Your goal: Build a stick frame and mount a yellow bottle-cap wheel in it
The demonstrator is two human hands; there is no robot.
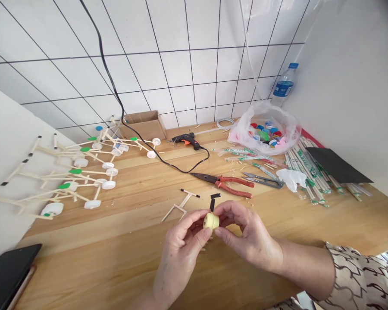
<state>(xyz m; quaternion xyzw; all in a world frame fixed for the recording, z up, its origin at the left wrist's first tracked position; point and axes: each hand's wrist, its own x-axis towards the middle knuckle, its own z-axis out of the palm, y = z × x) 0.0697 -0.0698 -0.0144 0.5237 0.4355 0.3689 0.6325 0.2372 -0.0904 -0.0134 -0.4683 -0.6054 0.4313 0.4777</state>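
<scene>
Spool (211, 221), small and yellow, sat over the table (116, 241) near its front edge. Left hand (181, 245) and right hand (245, 234) both pinched it between thumb and fingertips, a black strip (214, 199) sticking up. Capped frames (77, 176) lay built at left; one bare frame (181, 203) just beyond lacked caps, so little seemed left.

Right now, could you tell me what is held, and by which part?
A yellow cap, pinched at its sides between the left hand and right hand.
</scene>
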